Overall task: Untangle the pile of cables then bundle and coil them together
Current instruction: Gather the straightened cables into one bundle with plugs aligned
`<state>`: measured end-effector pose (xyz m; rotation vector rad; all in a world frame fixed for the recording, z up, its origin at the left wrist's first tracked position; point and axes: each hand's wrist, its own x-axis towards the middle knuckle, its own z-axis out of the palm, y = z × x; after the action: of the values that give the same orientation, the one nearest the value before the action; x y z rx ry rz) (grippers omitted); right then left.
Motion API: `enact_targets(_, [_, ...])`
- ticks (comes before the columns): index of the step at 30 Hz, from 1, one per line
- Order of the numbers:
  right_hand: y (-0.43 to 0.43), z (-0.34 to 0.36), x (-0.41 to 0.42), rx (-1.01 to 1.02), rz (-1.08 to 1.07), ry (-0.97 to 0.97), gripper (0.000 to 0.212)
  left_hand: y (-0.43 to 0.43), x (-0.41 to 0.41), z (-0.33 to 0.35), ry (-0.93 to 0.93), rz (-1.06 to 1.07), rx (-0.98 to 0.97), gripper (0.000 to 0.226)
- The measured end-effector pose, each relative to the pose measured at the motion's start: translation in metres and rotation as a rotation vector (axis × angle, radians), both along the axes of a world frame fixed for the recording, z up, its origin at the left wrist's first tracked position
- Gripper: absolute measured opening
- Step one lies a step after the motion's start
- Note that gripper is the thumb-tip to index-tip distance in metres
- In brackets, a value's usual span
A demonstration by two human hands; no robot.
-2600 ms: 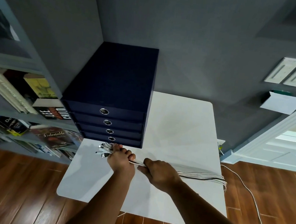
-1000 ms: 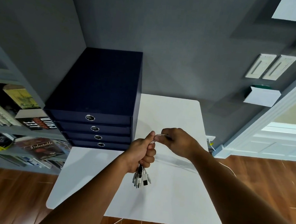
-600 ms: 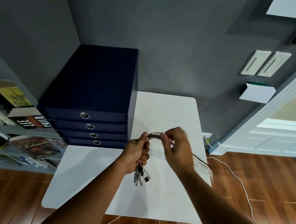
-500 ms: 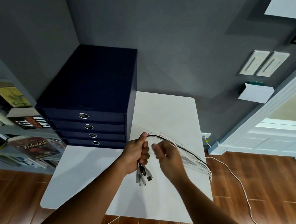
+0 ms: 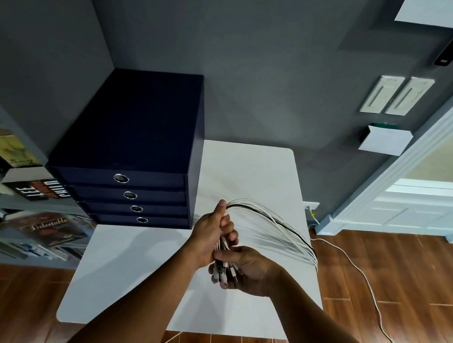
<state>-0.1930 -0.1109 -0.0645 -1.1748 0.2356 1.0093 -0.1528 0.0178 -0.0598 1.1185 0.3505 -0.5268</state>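
Above the white table [image 5: 247, 173] by the grey wall, the left hand [image 5: 210, 236] still grips the cables [image 5: 278, 227]. The right hand [image 5: 251, 271] has dropped from the loop and closes round the hanging plugs [image 5: 221, 275]. Coiling looks to be starting.

grey wall [image 5: 259, 63], wood floor [image 5: 410, 274], possibly a doorway [image 5: 449, 155]

room: table [image 5: 123, 286] front-left | blocked: drawer unit [image 5: 139, 134] back-left | cables [image 5: 283, 233] apparently overhang right edge
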Motion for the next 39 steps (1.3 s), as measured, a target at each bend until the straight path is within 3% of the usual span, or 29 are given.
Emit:
enact_targets(4, [0.010,0.002,0.003,-0.142,0.106,-0.086,0.037,0.005,0.003,-0.006,-0.025,-0.038,0.090,0.057])
enact_targets(8, [0.025,-0.002,0.002,-0.486,0.118,-0.334,0.025,0.014,0.010,-0.009,-0.040,-0.066,0.214,0.055])
enact_targets(13, [0.036,-0.023,-0.007,-1.354,0.195,-1.034,0.019,0.006,0.017,-0.007,0.046,0.055,0.277,0.045])
enact_targets(17, [0.031,-0.036,-0.013,-1.599,0.256,-1.346,0.025,-0.007,0.017,-0.003,0.133,0.205,0.252,0.027])
enact_targets(19, [0.029,-0.041,-0.016,-1.460,0.200,-1.304,0.034,-0.009,0.018,-0.004,0.138,0.209,0.298,0.035])
enact_targets(21, [0.024,-0.037,-0.019,-1.108,0.198,-1.115,0.051,-0.011,0.021,-0.004,0.125,0.194,0.287,0.043])
enact_targets(24, [0.012,-0.021,-0.015,-0.502,0.058,-0.646,0.049,-0.010,0.021,-0.001,0.107,0.151,0.238,0.047])
enact_targets(27, [0.000,-0.011,-0.006,-0.215,-0.150,-0.283,0.063,-0.007,0.023,-0.001,0.082,0.087,0.209,0.046])
enact_targets(32, [-0.010,-0.010,0.001,0.105,-0.163,-0.093,0.053,-0.006,0.024,0.000,0.062,0.012,0.046,0.047])
enact_targets(39, [-0.006,-0.007,0.004,0.207,-0.122,-0.021,0.037,-0.004,0.022,0.014,0.039,-0.118,-0.105,0.043])
